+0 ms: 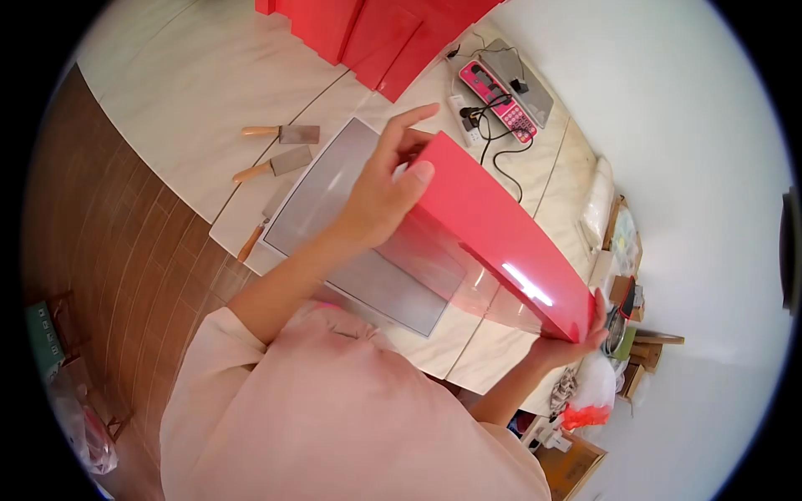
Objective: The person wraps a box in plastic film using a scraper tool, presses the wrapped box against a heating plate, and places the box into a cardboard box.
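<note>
A long, glossy red box (pixel 501 225) is held tilted above the table between my two hands. Its near side looks see-through, like clear film or plastic. My left hand (pixel 380 188) grips the upper left end, thumb on the edge and the index finger sticking out. At the lower right end, my right hand (pixel 581 338) curls around the corner; some of its fingers are hidden. Beneath the box lies a grey panel with a pale frame (pixel 309 200). Left of the panel are two scrapers with wooden handles (pixel 288 160) (pixel 299 134), and another wooden handle (pixel 251 242) sticks out by its edge.
More red boxes (pixel 376 37) stand at the table's far side. A pink case (pixel 497 100), a power strip (pixel 469 125) and black cables lie near the wall. Bags and cardboard boxes (pixel 622 234) line the right side. Brown floor (pixel 125 192) borders the table's left edge.
</note>
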A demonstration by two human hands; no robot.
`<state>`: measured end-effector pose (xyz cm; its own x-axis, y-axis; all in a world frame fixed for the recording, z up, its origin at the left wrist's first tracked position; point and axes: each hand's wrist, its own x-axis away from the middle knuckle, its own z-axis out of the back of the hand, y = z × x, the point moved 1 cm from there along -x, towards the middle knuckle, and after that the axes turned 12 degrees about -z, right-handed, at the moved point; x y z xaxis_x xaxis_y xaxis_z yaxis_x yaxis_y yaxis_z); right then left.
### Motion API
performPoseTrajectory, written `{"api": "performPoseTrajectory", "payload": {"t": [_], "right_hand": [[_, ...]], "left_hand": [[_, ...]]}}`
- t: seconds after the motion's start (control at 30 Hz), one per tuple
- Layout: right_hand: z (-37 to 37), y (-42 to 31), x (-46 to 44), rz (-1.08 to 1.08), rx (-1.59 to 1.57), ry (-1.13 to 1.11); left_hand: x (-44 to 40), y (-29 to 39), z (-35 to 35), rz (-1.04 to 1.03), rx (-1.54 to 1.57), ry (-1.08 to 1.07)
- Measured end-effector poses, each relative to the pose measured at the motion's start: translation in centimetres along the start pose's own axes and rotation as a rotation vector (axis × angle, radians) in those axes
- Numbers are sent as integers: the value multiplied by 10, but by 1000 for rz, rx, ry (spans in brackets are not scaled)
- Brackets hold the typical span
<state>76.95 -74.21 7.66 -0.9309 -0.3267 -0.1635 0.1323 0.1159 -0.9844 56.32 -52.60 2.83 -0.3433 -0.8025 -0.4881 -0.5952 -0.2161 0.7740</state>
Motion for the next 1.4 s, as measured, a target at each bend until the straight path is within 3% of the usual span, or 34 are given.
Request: {"api": "performPoseTrajectory", "payload": {"t": [0.2,0.43,0.63,0.7,0.8,1.0,1.07,1.3,1.4], "right_hand": [[7,6,7,-26,-50,36],[-39,8,10,-7,-48,50],[-80,15,17,-56,-101,-158],[-92,15,22,-61,-104,-191],[-98,24,18,120,48,-297],[-113,40,37,87,-38,-413],[-112,39,31,75,-73,-458],[-68,50,8,107,-33,-276],[-42,52,0,59,-41,-196]], "left_hand": [[-6,-5,9,-40,-74,22],[-28,7,36,-89,-278,116],[-35,25,65,-192,-374,288],[-36,31,76,-176,-389,297],[-39,37,86,-170,-415,336],[-47,49,116,-172,-532,316],[-50,52,94,-159,-503,493],[-52,33,68,-237,-559,247],[-46,11,56,-154,-451,137]]}}
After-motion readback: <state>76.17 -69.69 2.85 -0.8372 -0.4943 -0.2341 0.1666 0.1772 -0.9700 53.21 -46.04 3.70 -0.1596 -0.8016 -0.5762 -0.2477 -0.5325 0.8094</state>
